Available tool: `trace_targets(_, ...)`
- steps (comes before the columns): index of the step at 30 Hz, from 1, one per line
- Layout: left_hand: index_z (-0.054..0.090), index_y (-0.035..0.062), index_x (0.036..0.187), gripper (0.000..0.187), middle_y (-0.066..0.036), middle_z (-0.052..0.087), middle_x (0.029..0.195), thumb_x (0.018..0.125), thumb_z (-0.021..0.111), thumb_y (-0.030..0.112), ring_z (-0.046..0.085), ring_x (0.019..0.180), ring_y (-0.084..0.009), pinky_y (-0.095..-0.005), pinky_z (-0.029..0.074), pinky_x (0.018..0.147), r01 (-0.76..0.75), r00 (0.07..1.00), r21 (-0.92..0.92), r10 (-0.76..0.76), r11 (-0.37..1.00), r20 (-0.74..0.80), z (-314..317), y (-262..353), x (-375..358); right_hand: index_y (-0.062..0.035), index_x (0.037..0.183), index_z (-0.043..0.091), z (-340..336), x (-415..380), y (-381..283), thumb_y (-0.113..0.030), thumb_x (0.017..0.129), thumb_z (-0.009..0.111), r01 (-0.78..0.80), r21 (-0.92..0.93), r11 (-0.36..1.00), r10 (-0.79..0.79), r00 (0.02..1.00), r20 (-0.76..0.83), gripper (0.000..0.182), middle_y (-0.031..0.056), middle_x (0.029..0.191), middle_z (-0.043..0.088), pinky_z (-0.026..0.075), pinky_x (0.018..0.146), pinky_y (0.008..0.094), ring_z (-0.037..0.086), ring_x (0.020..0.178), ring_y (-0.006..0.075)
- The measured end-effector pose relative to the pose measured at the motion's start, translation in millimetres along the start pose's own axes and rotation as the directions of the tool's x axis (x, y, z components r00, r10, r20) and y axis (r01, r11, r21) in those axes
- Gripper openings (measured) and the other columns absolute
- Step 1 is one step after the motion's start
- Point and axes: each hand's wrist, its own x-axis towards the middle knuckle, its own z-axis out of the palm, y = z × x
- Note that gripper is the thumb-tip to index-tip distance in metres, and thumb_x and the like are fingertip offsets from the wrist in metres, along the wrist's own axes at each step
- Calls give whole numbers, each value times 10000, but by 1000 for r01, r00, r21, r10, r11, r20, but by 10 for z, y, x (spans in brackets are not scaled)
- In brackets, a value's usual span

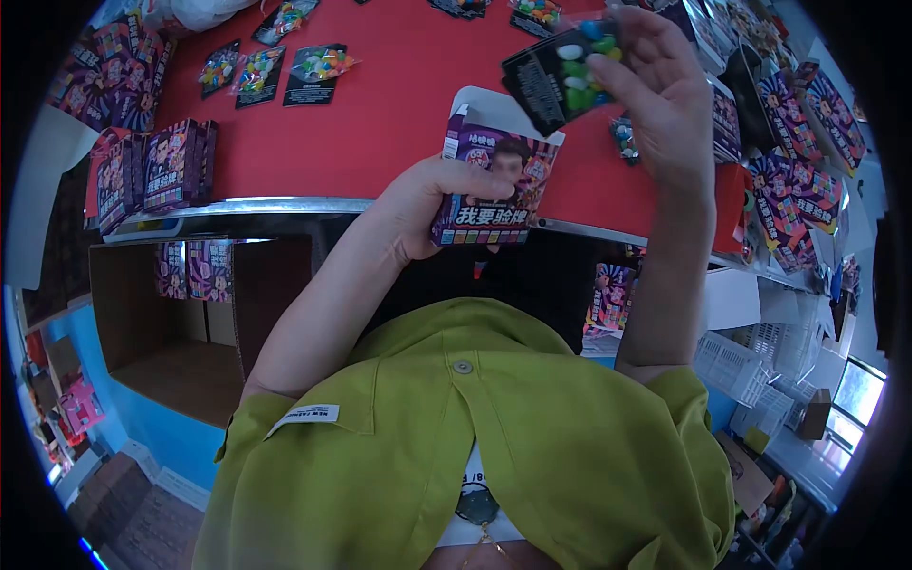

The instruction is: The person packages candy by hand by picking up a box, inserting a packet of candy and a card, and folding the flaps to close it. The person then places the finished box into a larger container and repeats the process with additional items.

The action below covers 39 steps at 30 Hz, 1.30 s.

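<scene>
My left hand is closed around a purple printed box, its thumb lying across the front. The box stands upright near the table's front edge, and its pale top flap is raised. Up and to the right, my right hand pinches a clear packet of colourful candies together with a black printed card. The packet and card are tilted, with the card's lower corner close above the box's top. Part of the packet is hidden behind my right thumb.
On the red table lie several candy packets on black cards. Purple boxes stand at the left, with more purple boxes at the right. Below the table's left side is an open cardboard carton. White plastic baskets sit at lower right.
</scene>
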Motion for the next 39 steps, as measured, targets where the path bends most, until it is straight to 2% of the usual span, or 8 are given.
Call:
trace_targets(8, 512, -68, 1195, 650, -207, 630, 1042, 610, 733, 106, 658, 910, -316, -436, 573, 759, -73, 997, 45, 72, 996, 28, -72, 73, -93, 8, 1211, 536, 155, -113, 115, -29, 835, 655, -49, -11, 999, 50, 957, 287, 396, 93, 1110, 598, 495, 844, 251, 582, 1025, 144)
trace_targets(10, 517, -54, 1199, 671, -189, 633, 1050, 593, 750, 114, 651, 938, -312, -431, 552, 829, -171, 984, 116, 163, 978, 76, -163, 74, -48, -26, 1158, 600, 300, -121, 48, -12, 804, 669, 355, -243, 903, -236, 881, 409, 362, 62, 1070, 603, 478, 721, 223, 587, 902, 127)
trace_targets(12, 525, -37, 1192, 713, -169, 632, 1062, 547, 785, 121, 639, 976, -305, -427, 531, 876, -189, 980, 168, 174, 968, 98, -210, 163, -11, -40, 1066, 664, 365, -137, 67, -41, 790, 682, 286, -158, 945, -218, 911, 350, 277, 41, 1058, 595, 437, 738, 255, 548, 909, 151)
trace_targets(14, 540, -4, 1176, 715, -146, 630, 1068, 516, 805, 66, 626, 1002, -289, -416, 532, 874, -229, 968, 274, 191, 934, 160, -307, 228, 8, -30, 1010, 686, 332, -82, 106, -94, 810, 676, 571, -389, 723, -398, 804, 442, 211, 49, 1082, 589, 405, 857, 309, 501, 1037, 188)
trace_targets(21, 533, 48, 1183, 711, -88, 639, 1056, 536, 823, 14, 606, 1001, -217, -341, 486, 930, -100, 995, 669, 78, 737, 64, -368, 357, 123, -22, 945, 685, 511, -440, 353, -81, 844, 617, 437, -465, 770, -386, 899, 205, 136, 112, 1245, 511, 374, 946, 329, 472, 1138, 225)
trace_targets(26, 540, 46, 1175, 703, -85, 650, 1040, 534, 826, 19, 621, 983, -210, -343, 487, 930, -70, 995, 745, 97, 663, 7, -430, 328, 57, -17, 933, 646, 652, -544, 281, -75, 855, 599, 90, -273, 958, -47, 986, 160, 107, 125, 1270, 486, 435, 891, 330, 516, 1093, 216)
trace_targets(35, 560, 44, 1175, 698, -89, 635, 1070, 530, 802, -68, 602, 1032, -209, -351, 519, 887, -80, 996, 760, 81, 645, 36, -415, 342, 19, -69, 1132, 633, 534, -560, 323, -20, 863, 564, 443, -445, 778, -259, 872, 415, 282, 116, 1233, 501, 450, 898, 326, 499, 1135, 234)
trace_targets(39, 468, 51, 1310, 776, -103, 603, 1150, 609, 799, 32, 566, 1098, -200, -350, 463, 963, -378, 926, 749, 238, 545, 294, -439, 310, -72, -59, 1147, 620, 501, -631, 313, -7, 867, 548, 267, -229, 936, -180, 923, 341, 294, 123, 1246, 486, 452, 912, 345, 491, 1151, 242)
